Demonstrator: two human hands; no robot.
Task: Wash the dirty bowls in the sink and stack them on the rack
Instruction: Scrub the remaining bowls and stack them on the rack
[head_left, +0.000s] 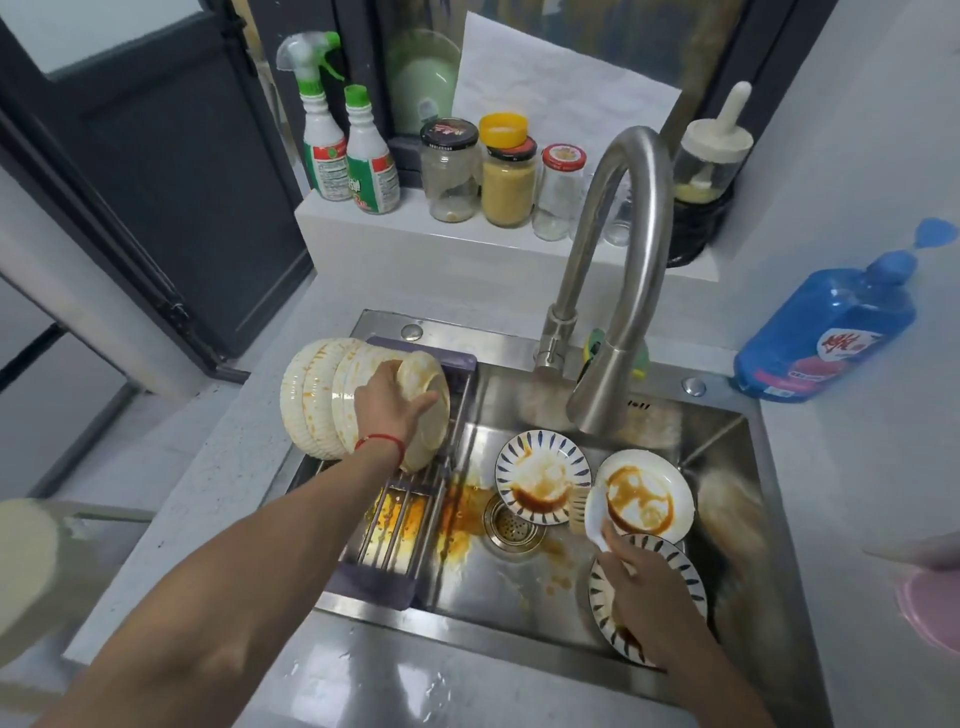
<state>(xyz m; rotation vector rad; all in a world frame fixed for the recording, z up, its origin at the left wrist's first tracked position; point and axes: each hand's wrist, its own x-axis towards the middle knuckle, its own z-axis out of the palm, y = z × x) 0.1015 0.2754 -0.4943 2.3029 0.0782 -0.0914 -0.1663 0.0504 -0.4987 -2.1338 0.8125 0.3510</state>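
The left hand (392, 402) grips a cream bowl (423, 410) on edge against the rack (415, 499) row so it drains, while the right hand (641, 582) pinches a white dish (596, 517) from the sink (519, 597).

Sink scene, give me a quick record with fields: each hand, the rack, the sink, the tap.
left hand: holds a cream bowl on edge at the rack
right hand: pinches a white spoon over the sink
rack: row of stained cream bowls on edge
sink: three sauce-smeared plates, orange spill by the drain
tap: no water visible
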